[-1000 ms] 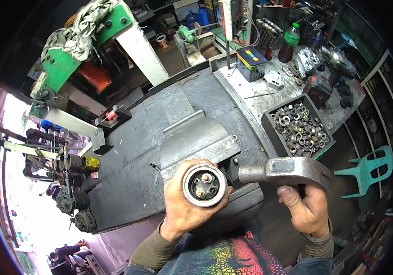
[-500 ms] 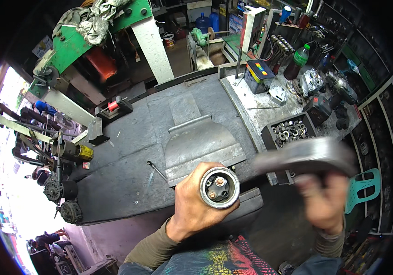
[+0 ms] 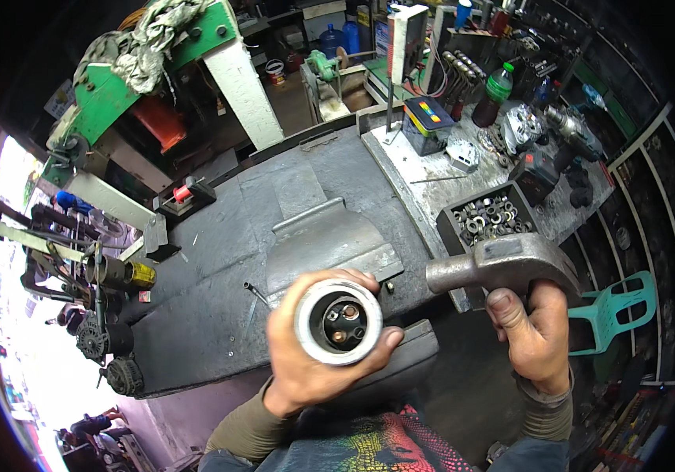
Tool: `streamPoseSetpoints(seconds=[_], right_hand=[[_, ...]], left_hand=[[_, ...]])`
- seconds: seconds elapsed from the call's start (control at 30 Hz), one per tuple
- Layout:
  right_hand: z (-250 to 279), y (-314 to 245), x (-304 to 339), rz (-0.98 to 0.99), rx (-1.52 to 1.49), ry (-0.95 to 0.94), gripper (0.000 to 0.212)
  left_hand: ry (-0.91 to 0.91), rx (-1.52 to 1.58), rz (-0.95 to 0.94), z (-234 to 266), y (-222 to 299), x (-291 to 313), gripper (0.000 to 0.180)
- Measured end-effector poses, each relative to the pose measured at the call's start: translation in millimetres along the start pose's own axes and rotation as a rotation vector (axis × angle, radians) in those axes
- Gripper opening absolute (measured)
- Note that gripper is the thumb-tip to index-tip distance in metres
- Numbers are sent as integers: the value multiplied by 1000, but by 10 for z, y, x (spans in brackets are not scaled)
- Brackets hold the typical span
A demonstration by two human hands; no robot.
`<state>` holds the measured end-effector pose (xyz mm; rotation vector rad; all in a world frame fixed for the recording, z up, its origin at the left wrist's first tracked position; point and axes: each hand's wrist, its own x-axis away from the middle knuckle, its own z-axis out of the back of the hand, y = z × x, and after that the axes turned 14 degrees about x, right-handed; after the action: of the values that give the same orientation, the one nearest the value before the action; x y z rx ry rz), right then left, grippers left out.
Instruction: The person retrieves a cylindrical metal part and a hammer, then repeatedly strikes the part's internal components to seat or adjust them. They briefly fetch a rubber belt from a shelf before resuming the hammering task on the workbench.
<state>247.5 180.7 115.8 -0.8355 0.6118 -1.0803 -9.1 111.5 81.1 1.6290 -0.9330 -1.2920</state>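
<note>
My left hand (image 3: pixel 294 374) is wrapped round a short metal cylinder (image 3: pixel 340 321), a solenoid housing by its look. Its open end faces up, and two copper-coloured contacts show deep in the dark inside. To the right, my right hand (image 3: pixel 540 340) grips a hammer close under its worn steel head (image 3: pixel 502 263); the handle is mostly hidden by the fist. The hammer's round face points left toward the cylinder, with a gap between them. Behind my left hand a curved metal plate (image 3: pixel 329 244) lies on the dark bench (image 3: pixel 211 307).
A thin rod-like tool (image 3: pixel 255 293) lies left of the plate. On the right-hand side table (image 3: pixel 424 200) stand a box of metal rings and nuts (image 3: pixel 491 219), a battery (image 3: pixel 427 126), a bottle (image 3: pixel 494 94) and a drill (image 3: pixel 577 132). A teal stool (image 3: pixel 616 315) is at right.
The hammer, smeared by motion before, is now sharp and nearly still. My left hand has moved left with the cylinder, whose rim looks larger and whose contacts sit deeper. The whole view has shifted slightly.
</note>
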Motion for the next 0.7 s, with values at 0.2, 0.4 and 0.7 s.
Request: streamPoseSetpoints(seconds=[0.2,0.4,0.7], right_hand=[[-15,464,33,-75,-163,58,34],[-54,723,-121,-132,-304,-45,34],[-120,713,-213,-98,-292,-245,32]], left_hand=[[388,246,8,-28,230,-6,97],[368,168,95,-127,99,150,106],[231,190,77,-79,-72,236,107]])
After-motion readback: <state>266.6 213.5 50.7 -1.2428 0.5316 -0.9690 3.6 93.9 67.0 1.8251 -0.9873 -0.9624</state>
